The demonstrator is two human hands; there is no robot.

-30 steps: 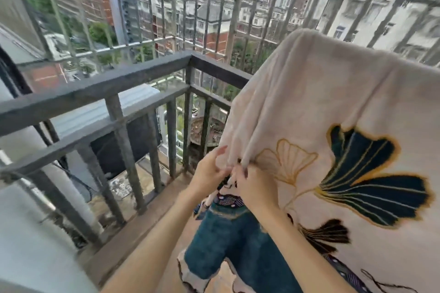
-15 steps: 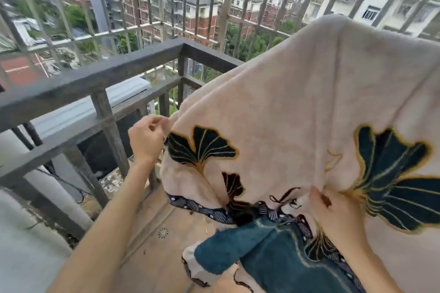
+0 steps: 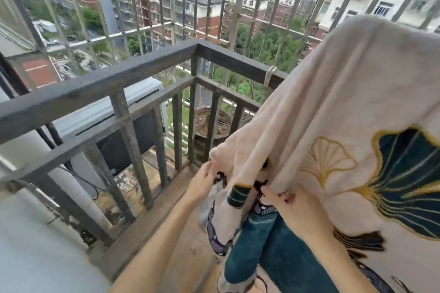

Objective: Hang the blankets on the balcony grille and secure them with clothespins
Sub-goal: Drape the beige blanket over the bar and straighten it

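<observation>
A cream blanket [image 3: 345,93] with teal and gold ginkgo leaves and a teal underside hangs draped from something high on the right, down past the dark balcony railing [image 3: 100,85]. My left hand [image 3: 202,182] pinches the blanket's gathered left edge low down, near the railing corner. My right hand [image 3: 288,207] grips a bunched fold of the same blanket just to the right. The two hands sit close together. The outer grille [image 3: 147,2] of thin bars rises behind the railing. No clothespin is visible.
An air-conditioner unit [image 3: 114,112] sits outside the railing on the left. A round pot [image 3: 212,123] stands beyond the bars near the corner. A cord [image 3: 270,76] is tied around the top rail. A pale wall ledge [image 3: 31,245] fills the lower left.
My left hand, which had spread the blanket edge out leftward towards the railing, has come back in beside my right hand, and the blanket's edge is bunched again.
</observation>
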